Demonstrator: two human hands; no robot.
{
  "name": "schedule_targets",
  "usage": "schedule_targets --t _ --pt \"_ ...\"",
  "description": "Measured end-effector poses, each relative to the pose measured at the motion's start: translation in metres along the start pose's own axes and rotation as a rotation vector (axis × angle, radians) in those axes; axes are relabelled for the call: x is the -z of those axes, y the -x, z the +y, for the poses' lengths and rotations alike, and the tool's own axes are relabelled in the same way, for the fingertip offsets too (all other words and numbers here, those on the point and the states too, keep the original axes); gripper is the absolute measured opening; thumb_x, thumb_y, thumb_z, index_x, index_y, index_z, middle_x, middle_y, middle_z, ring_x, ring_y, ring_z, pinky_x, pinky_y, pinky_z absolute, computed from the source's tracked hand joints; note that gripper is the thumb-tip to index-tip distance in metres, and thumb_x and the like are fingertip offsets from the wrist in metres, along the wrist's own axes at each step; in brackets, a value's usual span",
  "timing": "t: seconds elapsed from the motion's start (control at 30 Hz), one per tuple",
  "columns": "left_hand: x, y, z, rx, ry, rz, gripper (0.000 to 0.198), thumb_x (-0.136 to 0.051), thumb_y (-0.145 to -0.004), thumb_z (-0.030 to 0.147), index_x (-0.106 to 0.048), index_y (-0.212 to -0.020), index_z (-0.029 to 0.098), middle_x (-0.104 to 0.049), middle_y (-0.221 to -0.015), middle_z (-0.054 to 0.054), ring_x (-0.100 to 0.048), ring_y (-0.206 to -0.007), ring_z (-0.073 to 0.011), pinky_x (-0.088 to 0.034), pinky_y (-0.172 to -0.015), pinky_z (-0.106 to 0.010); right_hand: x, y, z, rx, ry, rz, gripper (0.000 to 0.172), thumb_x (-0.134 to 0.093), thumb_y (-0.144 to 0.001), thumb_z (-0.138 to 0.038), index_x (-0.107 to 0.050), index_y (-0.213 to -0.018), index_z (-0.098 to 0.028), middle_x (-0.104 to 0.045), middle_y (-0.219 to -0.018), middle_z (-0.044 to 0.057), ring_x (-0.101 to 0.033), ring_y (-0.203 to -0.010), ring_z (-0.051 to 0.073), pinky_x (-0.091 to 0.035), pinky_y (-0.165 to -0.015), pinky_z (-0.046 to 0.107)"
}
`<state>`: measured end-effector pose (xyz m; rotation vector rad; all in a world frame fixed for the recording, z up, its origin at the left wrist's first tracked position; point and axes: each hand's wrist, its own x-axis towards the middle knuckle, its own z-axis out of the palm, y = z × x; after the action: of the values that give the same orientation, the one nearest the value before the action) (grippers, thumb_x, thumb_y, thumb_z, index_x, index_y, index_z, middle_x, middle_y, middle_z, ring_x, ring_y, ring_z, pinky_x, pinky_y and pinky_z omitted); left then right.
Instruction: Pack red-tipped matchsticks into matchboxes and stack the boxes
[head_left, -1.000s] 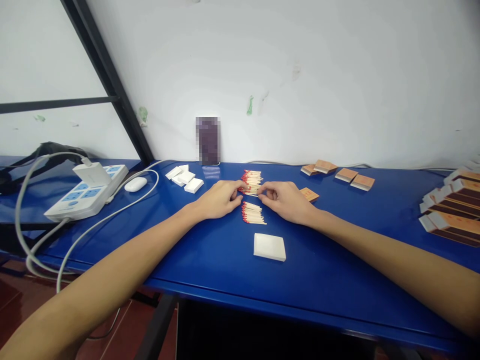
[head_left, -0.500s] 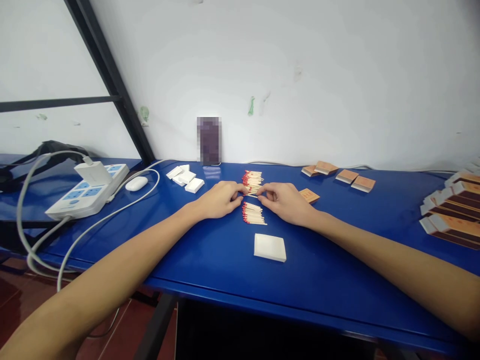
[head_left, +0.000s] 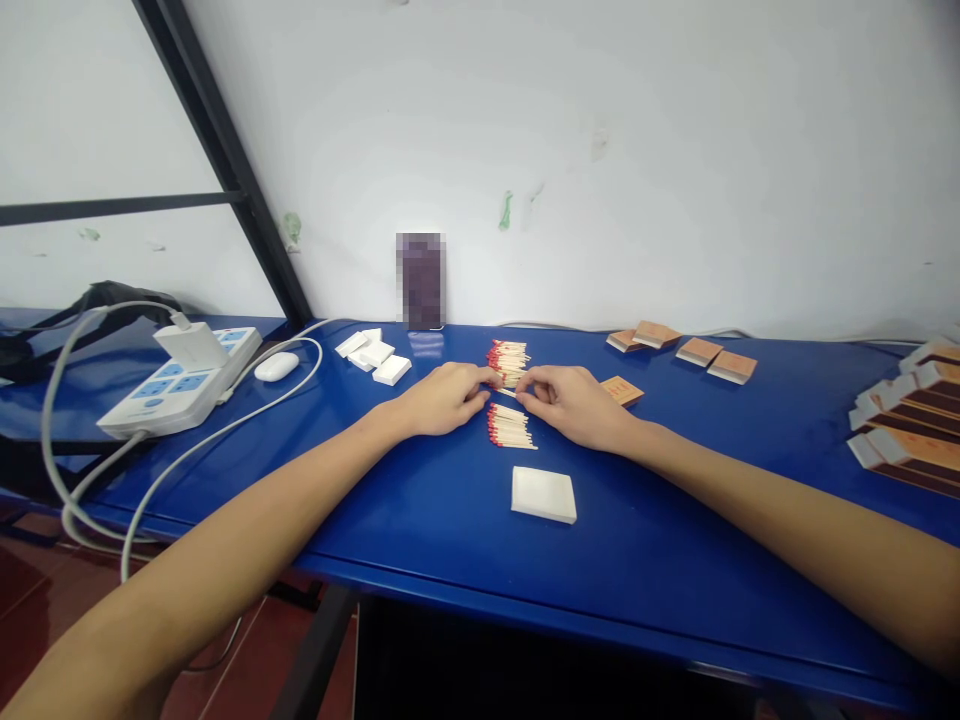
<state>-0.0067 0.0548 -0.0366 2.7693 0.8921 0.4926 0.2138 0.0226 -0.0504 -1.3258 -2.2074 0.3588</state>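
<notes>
On the blue table (head_left: pixel 675 560) lie two piles of red-tipped matches. The far pile (head_left: pixel 510 358) sits behind my fingers, the near pile (head_left: pixel 510 428) just in front of them. My left hand (head_left: pixel 444 398) and my right hand (head_left: pixel 570 402) rest on the table facing each other, fingertips pinched on a few matches (head_left: pixel 510 382) between the two piles. A white matchbox tray (head_left: pixel 544 494) lies nearer to me, below the near pile. An orange matchbox sleeve (head_left: pixel 621 390) lies just right of my right hand.
Small white trays (head_left: pixel 373 355) lie at the back left. A white power strip (head_left: pixel 180 380) with a plug, grey cables and a white mouse (head_left: pixel 276 367) sit left. Orange sleeves (head_left: pixel 686 349) lie back right; stacked matchboxes (head_left: pixel 907 420) at far right. A blurred dark object (head_left: pixel 421 281) leans on the wall.
Both hands stay at the matches with only slight finger movement; the view has drifted a little.
</notes>
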Motion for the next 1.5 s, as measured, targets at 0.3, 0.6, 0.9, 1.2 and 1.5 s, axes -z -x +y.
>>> schedule_targets --t 0.3,0.6,0.9,1.2,1.5 --pt "0.0046 0.0021 -0.0020 -0.028 0.083 0.001 0.032 -0.041 -0.087 0.009 -0.063 -0.109 0.016 -0.061 -0.074 0.001 -0.054 -0.065 -0.0128 -0.043 -0.071 -0.027 0.0040 0.0069 -0.0043 0.015 -0.125 -0.050 0.015 -0.057 -0.082 -0.029 -0.066 -0.075 -0.020 -0.049 -0.059 -0.004 -0.043 -0.055 0.012 -0.033 -0.056 0.027" --pt "0.0027 0.0005 -0.0005 0.022 -0.012 -0.001 0.030 -0.046 -0.091 0.013 -0.066 -0.113 0.013 -0.064 -0.073 -0.001 -0.059 -0.067 -0.0159 -0.045 -0.075 -0.030 0.0017 0.0015 -0.0010 -0.073 -0.031 0.081 0.025 -0.052 -0.085 -0.026 -0.074 -0.094 -0.017 -0.055 -0.058 -0.002 -0.049 -0.055 0.014 -0.036 -0.057 0.029" --pt "0.0026 0.0017 0.0010 0.020 0.029 -0.021 0.028 -0.047 -0.091 0.014 -0.066 -0.111 0.013 -0.061 -0.067 0.001 -0.054 -0.062 -0.0147 -0.042 -0.069 -0.028 -0.0004 0.0000 0.0013 0.004 0.096 0.066 0.031 -0.050 -0.083 -0.018 -0.078 -0.098 -0.017 -0.060 -0.064 0.000 -0.053 -0.059 0.015 -0.039 -0.061 0.029" --pt "0.0016 0.0028 0.0011 0.022 0.059 0.003 0.031 -0.048 -0.090 0.014 -0.063 -0.118 0.013 -0.059 -0.067 0.003 -0.053 -0.061 -0.0131 -0.040 -0.066 -0.026 -0.0008 0.0009 0.0012 -0.003 0.088 0.080 0.033 -0.050 -0.083 -0.016 -0.076 -0.103 -0.015 -0.059 -0.062 0.000 -0.053 -0.058 0.015 -0.039 -0.061 0.028" --pt "0.0012 0.0010 -0.0003 0.045 0.010 0.028 0.020 -0.052 -0.088 0.013 -0.068 -0.101 0.015 -0.055 -0.061 0.004 -0.049 -0.056 -0.0115 -0.037 -0.063 -0.025 -0.0015 0.0018 0.0035 0.086 0.073 0.072 0.030 -0.050 -0.084 -0.014 -0.076 -0.099 -0.016 -0.059 -0.066 0.000 -0.052 -0.059 0.014 -0.038 -0.061 0.027"
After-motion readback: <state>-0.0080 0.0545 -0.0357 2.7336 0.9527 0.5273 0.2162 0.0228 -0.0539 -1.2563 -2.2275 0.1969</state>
